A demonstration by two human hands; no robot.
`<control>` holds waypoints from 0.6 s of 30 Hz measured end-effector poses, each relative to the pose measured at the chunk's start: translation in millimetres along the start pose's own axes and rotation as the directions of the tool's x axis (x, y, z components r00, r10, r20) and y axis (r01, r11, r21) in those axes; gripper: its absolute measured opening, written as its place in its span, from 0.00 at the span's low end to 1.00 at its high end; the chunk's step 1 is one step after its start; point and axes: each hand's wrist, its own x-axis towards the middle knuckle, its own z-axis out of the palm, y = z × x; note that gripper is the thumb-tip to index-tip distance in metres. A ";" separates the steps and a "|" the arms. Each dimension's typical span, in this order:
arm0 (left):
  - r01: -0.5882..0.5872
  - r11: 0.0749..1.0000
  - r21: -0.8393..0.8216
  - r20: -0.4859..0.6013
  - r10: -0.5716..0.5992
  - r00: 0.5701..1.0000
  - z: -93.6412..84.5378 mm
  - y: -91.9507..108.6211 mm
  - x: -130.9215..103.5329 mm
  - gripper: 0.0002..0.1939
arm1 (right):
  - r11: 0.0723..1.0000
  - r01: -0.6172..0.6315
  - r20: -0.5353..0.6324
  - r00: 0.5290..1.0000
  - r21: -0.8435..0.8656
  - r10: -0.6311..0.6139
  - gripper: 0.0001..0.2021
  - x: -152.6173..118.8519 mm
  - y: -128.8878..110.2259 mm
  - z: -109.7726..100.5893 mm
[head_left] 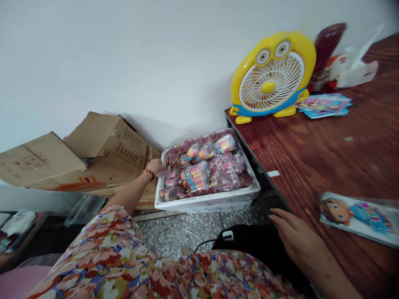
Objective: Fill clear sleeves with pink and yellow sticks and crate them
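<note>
Dozens of shiny printed packets (196, 176) fill the white foam box (207, 199) between the cardboard box (124, 153) and the wooden table (330, 153). My left hand (154, 167) is at the foam box's left rim; I can't tell whether its fingers grip a packet. Well apart, my right hand (294, 234) is empty, fingers extended, by the table's edge.

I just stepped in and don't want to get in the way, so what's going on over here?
Someone in a flowery top has their left hand at the left rim of a white box filled with small clear-wrapped packets; whether it grips anything is unclear. Their right hand is open and holds nothing visible, by the edge of the wooden table. An open cardboard carton stands left of the box.
</note>
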 end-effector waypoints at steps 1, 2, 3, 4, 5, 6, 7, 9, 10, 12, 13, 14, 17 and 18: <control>-0.012 1.000 0.019 -0.014 0.012 1.000 -0.5 2.8 -1.7 0.13 | 1.000 -0.010 0.009 1.000 0.007 0.010 0.15 -0.5 0.2 -0.1; -0.023 0.999 0.036 -0.030 0.024 0.999 -2.3 5.8 -3.7 0.14 | 1.000 -0.018 0.019 1.000 0.012 0.018 0.16 -1.0 0.4 -0.1; -0.037 0.998 0.051 -0.043 0.039 0.998 -5.1 9.1 -5.8 0.15 | 1.000 -0.020 0.023 1.000 0.015 0.020 0.16 -1.4 0.5 -0.1; -0.054 0.997 0.063 -0.053 0.058 0.997 -8.7 13.1 -8.0 0.16 | 1.000 -0.018 0.025 1.000 0.017 0.018 0.15 -1.6 0.6 -0.1; -0.074 0.995 0.073 -0.056 0.079 0.995 -12.6 17.9 -10.1 0.17 | 1.000 -0.011 0.021 1.000 0.016 0.011 0.15 -1.5 0.5 -0.1; -0.097 0.992 0.080 -0.053 0.101 0.993 -16.4 23.6 -12.0 0.16 | 1.000 -0.002 0.012 1.000 0.016 0.002 0.15 -1.3 0.3 -0.2; -0.120 0.989 0.085 -0.044 0.124 0.991 -19.8 30.3 -13.6 0.16 | 1.000 0.006 0.005 1.000 0.015 -0.006 0.15 -0.9 0.0 -0.2; -0.166 0.982 0.087 -0.013 0.168 0.986 -24.6 46.9 -15.3 0.13 | 1.000 0.010 -0.005 1.000 0.014 -0.010 0.14 -0.2 -1.0 -0.3; -0.188 0.978 0.085 0.005 0.188 0.982 -26.0 56.5 -15.2 0.12 | 1.000 0.007 -0.006 1.000 0.013 -0.007 0.14 0.1 -1.6 -0.2; -0.230 0.970 0.077 0.044 0.227 0.973 -27.0 77.7 -13.0 0.11 | 1.000 0.003 -0.011 1.000 0.009 -0.003 0.14 0.4 -2.7 -0.1; -0.249 0.966 0.071 0.065 0.245 0.967 -26.8 88.9 -11.0 0.11 | 1.000 0.001 -0.013 1.000 0.004 -0.001 0.15 0.6 -3.3 -0.1; -0.266 0.962 0.065 0.085 0.260 0.962 -26.5 100.3 -8.5 0.11 | 1.000 0.000 -0.018 1.000 0.000 0.000 0.15 0.8 -4.0 -0.4; -0.298 0.953 0.046 0.140 0.289 0.947 -24.3 134.0 0.1 0.15 | 1.000 -0.007 -0.018 1.000 -0.007 0.007 0.16 2.7 -6.7 -2.7; -0.304 0.952 0.037 0.153 0.295 0.943 -23.1 144.5 2.7 0.17 | 1.000 -0.006 -0.016 1.000 -0.007 0.006 0.16 3.6 -7.8 -4.0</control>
